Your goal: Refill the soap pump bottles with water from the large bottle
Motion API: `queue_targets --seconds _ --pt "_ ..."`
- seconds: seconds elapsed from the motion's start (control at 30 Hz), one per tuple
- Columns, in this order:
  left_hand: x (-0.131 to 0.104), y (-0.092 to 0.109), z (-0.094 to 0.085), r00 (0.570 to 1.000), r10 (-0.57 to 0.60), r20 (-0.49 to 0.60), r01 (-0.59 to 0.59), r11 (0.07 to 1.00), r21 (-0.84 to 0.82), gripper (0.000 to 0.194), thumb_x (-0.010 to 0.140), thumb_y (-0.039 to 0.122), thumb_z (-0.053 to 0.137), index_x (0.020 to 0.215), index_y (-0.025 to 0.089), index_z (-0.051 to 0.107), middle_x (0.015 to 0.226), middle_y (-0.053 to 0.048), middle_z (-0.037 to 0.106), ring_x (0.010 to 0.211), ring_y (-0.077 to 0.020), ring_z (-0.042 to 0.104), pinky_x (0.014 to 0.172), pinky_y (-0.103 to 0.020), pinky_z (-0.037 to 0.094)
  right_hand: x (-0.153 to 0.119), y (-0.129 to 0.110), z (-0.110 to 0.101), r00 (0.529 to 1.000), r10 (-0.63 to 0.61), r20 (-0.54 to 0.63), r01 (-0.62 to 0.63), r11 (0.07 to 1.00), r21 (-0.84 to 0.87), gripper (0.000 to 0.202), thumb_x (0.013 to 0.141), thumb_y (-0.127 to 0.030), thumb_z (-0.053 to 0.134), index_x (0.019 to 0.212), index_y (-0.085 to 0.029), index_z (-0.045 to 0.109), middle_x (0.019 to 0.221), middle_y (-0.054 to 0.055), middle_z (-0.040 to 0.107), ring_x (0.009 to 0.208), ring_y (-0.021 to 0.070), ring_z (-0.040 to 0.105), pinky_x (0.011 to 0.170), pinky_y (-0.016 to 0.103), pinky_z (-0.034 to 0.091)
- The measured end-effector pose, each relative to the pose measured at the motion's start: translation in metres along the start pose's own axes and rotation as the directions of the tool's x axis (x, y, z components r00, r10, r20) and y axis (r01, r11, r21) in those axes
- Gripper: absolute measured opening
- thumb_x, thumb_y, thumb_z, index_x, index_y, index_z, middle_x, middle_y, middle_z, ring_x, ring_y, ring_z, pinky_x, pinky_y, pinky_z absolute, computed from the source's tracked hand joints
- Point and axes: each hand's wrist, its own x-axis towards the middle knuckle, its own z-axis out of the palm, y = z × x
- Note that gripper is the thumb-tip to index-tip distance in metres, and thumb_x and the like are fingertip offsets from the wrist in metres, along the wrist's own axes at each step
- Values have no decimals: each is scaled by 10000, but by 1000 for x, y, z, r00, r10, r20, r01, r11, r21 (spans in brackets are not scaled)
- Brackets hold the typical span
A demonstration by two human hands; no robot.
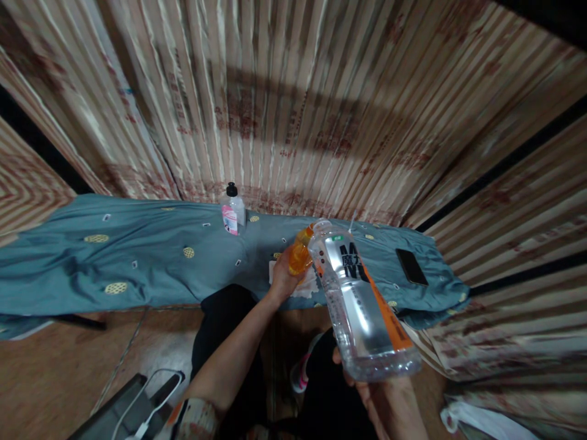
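Fingers of the right hand (383, 397) are wrapped under the base end of a large clear bottle (351, 299), while the left hand (283, 278) has its fingers closed around a smaller orange bottle (299, 253). The clear bottle is held slantwise over the front edge of the cloth, its seemingly uncapped neck right by the orange bottle's top; whether the two touch cannot be told.

With the grip so far down, the heavy-looking body could swing or slip on its smooth plastic, and the necks could drift out of line. If the orange bottle is open, which its top does not clearly show, a squeeze or a tilt could spill onto the white paper (307, 286) beneath it, or onto the teal cloth (160, 244).

A silver label with an orange band carries a big black M and what reads as 魔力, with more black letters below, cut off by the curve; its small print is too blurred to read.

Farther out, a pink-labelled bottle (233, 211) with a black cap stands toward the back, its wording illegible. A dark phone (411, 267) lies to the right. Behind, the pleated curtain (275, 110) bears reddish printed characters, too smeared to make out.
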Motion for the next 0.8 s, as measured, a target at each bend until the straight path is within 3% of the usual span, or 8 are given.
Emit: queue_targets --seconds 0.2,0.4,0.8 --pt "-1 0 0 1000 12 -5 -12 1000 -7 656 647 134 777 1264 200 563 1243 -85 673 1181 -283 616 1071 -458 471 1 -1 1 1000 15 20 -15 1000 0 512 758 -441 812 1186 -222 635 782 74 778 665 153 699 558 169 530" --pt "-1 0 -1 1000 7 -3 -7 1000 20 658 648 155 792 1266 176 565 1232 -102 674 1175 -293 617 1064 -468 476 1 -1 1 1000 -20 11 20 1000 6 624 706 -488 840 1233 -235 622 822 82 774 689 191 707 530 205 535" --pt "0 -1 0 1000 12 0 -12 1000 -4 619 660 169 781 1243 185 572 1223 -99 678 1175 -295 616 1051 -463 480 0 -2 2 1000 17 -9 -17 1000 9 544 749 -406 823 1226 -254 611 827 60 778 688 163 712 553 180 538"
